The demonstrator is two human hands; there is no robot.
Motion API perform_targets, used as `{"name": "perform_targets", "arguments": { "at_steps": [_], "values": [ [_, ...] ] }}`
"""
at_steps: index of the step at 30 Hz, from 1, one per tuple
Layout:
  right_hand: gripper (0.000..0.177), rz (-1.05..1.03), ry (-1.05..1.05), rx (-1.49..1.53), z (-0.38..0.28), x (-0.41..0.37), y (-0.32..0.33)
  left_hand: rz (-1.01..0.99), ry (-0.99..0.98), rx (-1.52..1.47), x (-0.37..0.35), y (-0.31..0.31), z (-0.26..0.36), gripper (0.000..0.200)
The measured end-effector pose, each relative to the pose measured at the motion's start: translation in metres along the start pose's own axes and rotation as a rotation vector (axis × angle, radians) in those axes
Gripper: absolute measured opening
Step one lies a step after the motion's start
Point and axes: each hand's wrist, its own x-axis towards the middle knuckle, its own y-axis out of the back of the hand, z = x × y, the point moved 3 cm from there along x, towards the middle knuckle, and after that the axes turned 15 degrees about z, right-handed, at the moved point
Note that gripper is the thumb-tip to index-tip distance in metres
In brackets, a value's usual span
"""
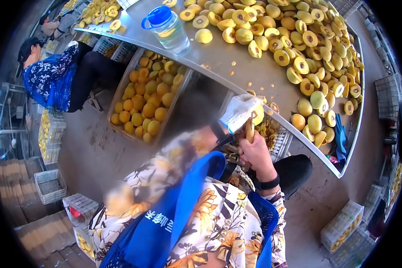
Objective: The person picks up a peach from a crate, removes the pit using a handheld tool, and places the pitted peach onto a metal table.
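My left hand (237,112), in a white glove, is closed around a yellow fruit (257,115) at the near edge of the metal table (241,67). Bare and closed, my right hand (256,152) grips the wooden handle (250,129) of a tool, whose upper end meets the fruit. The tool's tip is too small to make out. Small brown scraps (272,106) lie on the table beside the gloved hand. Beneath the hands, a white basket (282,142) holds fruit scraps.
Many halved fruits (301,64) cover the table's far and right parts. A blue-lidded water bottle (169,31) stands on the left; a blue glove (340,136) lies at the right corner. Below, a crate (114,105) holds whole fruits. Another person (53,80) sits at the left.
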Motion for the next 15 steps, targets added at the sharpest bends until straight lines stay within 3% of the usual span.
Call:
{"name": "perform_targets", "arguments": {
  "at_steps": [1,4,7,10,12,14,15],
  "values": [
    [0.010,-0.034,-0.079,0.071,0.001,-0.001,0.000,0.095,0.119,0.042,-0.001,-0.003,0.002,0.017],
    [0.010,-0.171,-0.108,0.223,0.007,0.002,0.001,-0.020,0.037,0.060,0.001,-0.002,0.000,0.020],
    [0.011,-0.316,-0.164,0.383,0.013,0.009,0.000,0.109,0.111,0.008,0.001,0.000,0.007,0.022],
    [0.012,-0.474,-0.081,0.590,0.015,0.011,-0.004,0.339,0.355,-0.308,0.017,0.025,0.014,0.026],
    [0.011,-0.326,-0.101,0.451,0.016,0.013,0.000,0.305,0.174,-0.265,0.005,0.061,0.060,0.030],
    [0.010,-0.132,-0.132,0.206,0.024,0.024,0.010,0.551,-0.265,0.118,0.015,0.112,0.092,0.034],
    [0.011,-0.052,-0.113,0.024,0.035,0.032,0.017,0.582,-0.515,0.727,0.018,0.139,0.111,0.037]
  ]
}}
